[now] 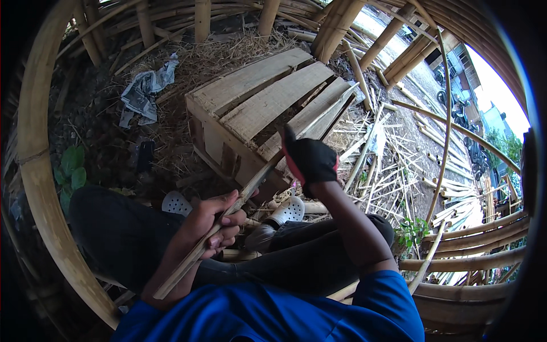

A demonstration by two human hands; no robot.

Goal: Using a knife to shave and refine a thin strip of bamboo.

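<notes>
My bare left hand (pixel 215 219) is closed around a long, narrow bamboo strip (pixel 181 271), which slants up from my left forearm toward the right. My right hand (pixel 312 162), in a black and red glove, is closed farther up along the same line, its thumb pointing upward. A thin pale length runs on past the glove above the crate; it appears to be the same strip. The gloved fingers are largely hidden, so whether they also hold a tool does not show. Just beyond both hands stands a slatted wooden crate (pixel 273 102), its top boards spaced apart.
Crumpled newspaper (pixel 147 94) lies on straw-strewn ground at left. Cut bamboo pieces (pixel 393 171) litter the right side. Bamboo posts (pixel 336 28) and a curved pole (pixel 39 137) frame the spot. My white perforated shoes (pixel 289 210) are below the crate, near a small green plant (pixel 411 229).
</notes>
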